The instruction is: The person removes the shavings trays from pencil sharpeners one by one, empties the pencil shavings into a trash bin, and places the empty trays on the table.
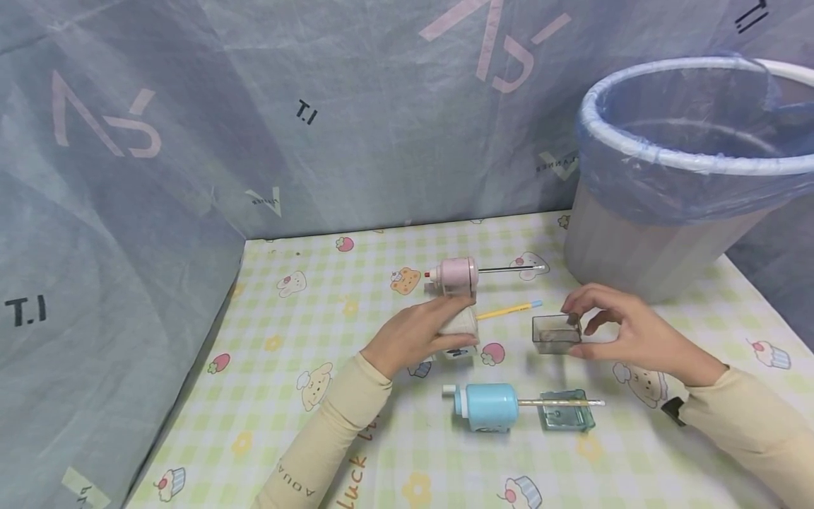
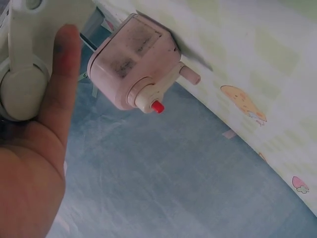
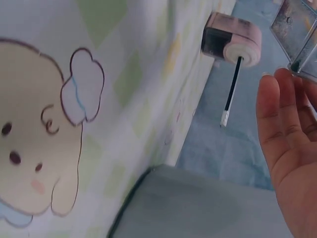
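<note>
- Cloth (image 1: 356, 141): blue-grey and printed, filling the top and left of the head view.
- Table (image 1: 286, 382): checked in green and white, across the lower frame.
- Bin (image 1: 629, 240): upper right, lined with a blue bag.
- Right hand (image 1: 626, 329): right of centre, fingers parted just enough to pinch the clear tray's right end.
- Left hand (image 1: 416, 332): centre, fingers bent round the white sharpener (thumb on the near side).
- Blue sharpener (image 1: 492, 404): lower centre, lying nearest the camera.
- White sharpener (image 1: 459, 324): centre, partly hidden by the left hand.
- Pink sharpener (image 1: 458, 274): just above that hand.
- Green tray (image 1: 564, 418): lower right of centre.
- Clear tray (image 1: 552, 339): right of centre, held above the table.
- Pencils: black (image 1: 509, 269), yellow (image 1: 509, 311) and gold (image 1: 559, 403), one per sharpener, pointing right.
</note>
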The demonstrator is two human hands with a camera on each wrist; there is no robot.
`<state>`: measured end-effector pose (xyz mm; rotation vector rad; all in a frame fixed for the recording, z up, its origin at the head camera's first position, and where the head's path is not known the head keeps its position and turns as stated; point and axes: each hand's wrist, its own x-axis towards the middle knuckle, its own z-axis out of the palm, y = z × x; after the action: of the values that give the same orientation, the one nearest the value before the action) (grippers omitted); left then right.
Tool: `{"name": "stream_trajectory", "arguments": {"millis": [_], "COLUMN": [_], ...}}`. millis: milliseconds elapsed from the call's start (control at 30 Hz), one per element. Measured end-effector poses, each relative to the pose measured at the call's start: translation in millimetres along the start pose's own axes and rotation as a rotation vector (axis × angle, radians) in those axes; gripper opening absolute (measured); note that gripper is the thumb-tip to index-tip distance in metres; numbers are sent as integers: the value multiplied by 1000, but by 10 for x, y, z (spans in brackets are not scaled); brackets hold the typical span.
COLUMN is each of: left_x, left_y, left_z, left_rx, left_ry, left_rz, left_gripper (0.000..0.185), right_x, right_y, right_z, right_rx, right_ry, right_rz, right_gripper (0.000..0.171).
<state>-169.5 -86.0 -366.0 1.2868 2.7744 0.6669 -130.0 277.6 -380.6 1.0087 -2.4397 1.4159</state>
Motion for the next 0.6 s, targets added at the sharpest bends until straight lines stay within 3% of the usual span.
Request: {"name": "stream_trajectory", "arguments": {"millis": [367,600], "left_x": [67,73], "left_y": [-1,-24], "left_z": [108,122], "left_rx": [23,30], "left_ry": [-28,-43], "left_rz": [27,-4], "left_gripper": [63,64], "right_x": [-37,-77], "right_y": [-39,-31], "right_z": [-140,-185], "right_rx": [6,18], "right_ry": [38,59], "right_rz": [-42,-75], "right_gripper": [53,58]}}
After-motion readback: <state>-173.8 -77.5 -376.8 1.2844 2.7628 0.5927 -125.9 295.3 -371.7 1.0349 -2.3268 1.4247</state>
